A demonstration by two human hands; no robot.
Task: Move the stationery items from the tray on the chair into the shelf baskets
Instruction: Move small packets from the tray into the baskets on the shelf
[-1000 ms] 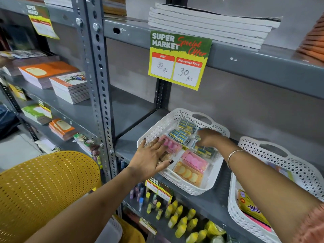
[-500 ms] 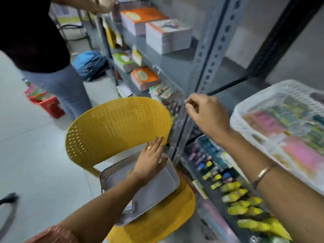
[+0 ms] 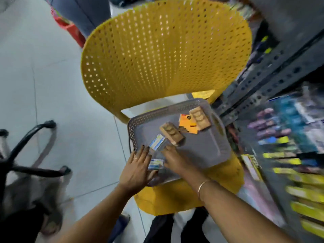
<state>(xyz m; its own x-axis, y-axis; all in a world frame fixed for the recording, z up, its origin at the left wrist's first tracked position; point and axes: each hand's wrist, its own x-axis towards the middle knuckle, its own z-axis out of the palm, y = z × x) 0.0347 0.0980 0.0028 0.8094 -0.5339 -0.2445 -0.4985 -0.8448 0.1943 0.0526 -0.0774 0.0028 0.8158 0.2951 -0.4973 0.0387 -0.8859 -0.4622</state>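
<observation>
- Looking straight down, you've got the grey tray sitting on the seat of the yellow chair, just beside the metal shelf rack on your right.
- Your left hand is flat over the tray's near-left corner, fingers spread and pointing away from you, ring showing, nothing pinched in it.
- Your right hand is reaching in next to it, fingers stretched toward the middle of the tray. It's blurry, so can't tell if it's actually got hold of anything.
- Two small blue-and-white packs are in play: one lies between your two hands, the other is just past your fingertips, tilted.
- Further in, two tan packs with round pieces: one lies diagonally near the tray's middle, the other near the far right corner.
- An orange card pack lies between those two, partly under the far one.
- The shelf goods on your right are a smear of yellow, blue and purple, too blurred to tell what's what.
- Off to your left on the tiled floor there's a black chair base.
</observation>
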